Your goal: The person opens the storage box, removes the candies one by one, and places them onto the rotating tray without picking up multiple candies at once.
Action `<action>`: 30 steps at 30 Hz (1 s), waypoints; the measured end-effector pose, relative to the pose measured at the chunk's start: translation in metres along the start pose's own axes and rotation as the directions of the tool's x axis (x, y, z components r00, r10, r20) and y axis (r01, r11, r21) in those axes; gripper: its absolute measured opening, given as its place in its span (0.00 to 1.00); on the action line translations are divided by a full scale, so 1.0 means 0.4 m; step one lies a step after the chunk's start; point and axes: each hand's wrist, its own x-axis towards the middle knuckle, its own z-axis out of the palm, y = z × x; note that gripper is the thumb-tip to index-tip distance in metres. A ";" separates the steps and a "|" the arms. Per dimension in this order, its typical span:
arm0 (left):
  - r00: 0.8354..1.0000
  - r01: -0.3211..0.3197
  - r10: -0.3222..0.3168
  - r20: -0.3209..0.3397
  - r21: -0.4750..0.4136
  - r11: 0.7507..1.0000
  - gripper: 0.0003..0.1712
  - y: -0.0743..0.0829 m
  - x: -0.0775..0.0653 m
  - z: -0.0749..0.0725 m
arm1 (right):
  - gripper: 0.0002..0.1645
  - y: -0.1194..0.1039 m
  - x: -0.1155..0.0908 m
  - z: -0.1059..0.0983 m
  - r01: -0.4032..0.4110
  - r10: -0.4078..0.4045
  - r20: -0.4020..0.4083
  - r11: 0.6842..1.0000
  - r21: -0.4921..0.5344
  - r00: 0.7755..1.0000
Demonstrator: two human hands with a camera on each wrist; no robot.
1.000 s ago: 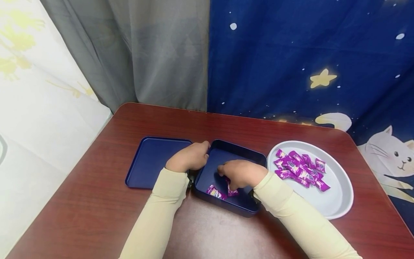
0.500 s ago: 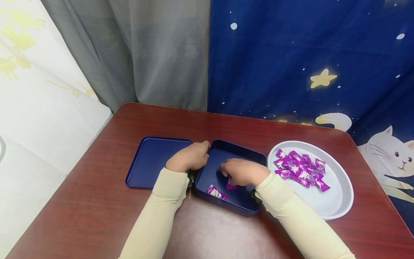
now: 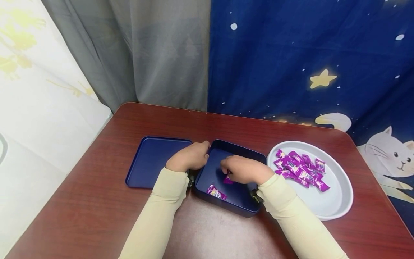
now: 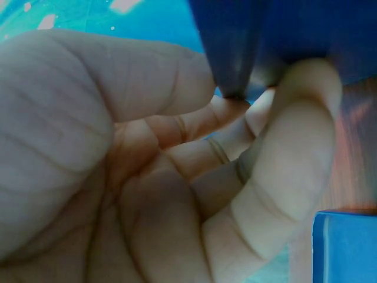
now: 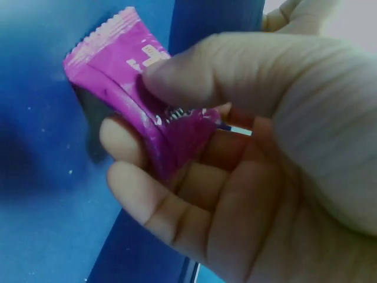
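My left hand [image 3: 189, 157] grips the left wall of a deep blue box [image 3: 221, 203]. In the left wrist view the thumb and fingers lie on either side of the box wall [image 4: 235, 41]. Inside the box, my right hand [image 3: 244, 171] pinches a purple wrapped candy [image 5: 126, 76] between thumb and fingertips, low over the floor of the box; whether it touches the floor I cannot tell. The hand covers much of that candy in the head view. Another purple wrapped candy [image 3: 216, 192] lies near the box's front left corner.
A shallow blue lid or tray [image 3: 153, 163] lies flat just left of the box. Close on the right stands a white oval dish [image 3: 333, 205] with a pile of purple candies [image 3: 300, 169]. All rest on a reddish-brown table [image 3: 97, 201], with curtains behind its far edge.
My right hand has shifted slightly away from the box's front wall, taking the pinched candy with it, apart from the other candy. The left hand has stayed on the box wall.
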 end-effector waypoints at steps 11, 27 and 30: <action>1.000 0.004 -0.004 0.004 0.001 1.000 0.19 -0.001 0.001 0.003 | 0.11 0.001 -0.005 -0.007 -0.024 0.025 -0.026 0.999 0.041 0.999; 1.000 0.025 -0.025 0.008 -0.007 1.000 0.20 0.003 0.000 0.002 | 0.06 -0.010 -0.023 -0.021 0.001 -0.007 -0.122 0.999 -0.043 0.992; 1.000 0.026 -0.026 0.008 -0.001 1.000 0.20 0.002 0.000 0.003 | 0.05 -0.018 -0.029 -0.030 -0.012 0.008 -0.130 0.999 -0.034 0.991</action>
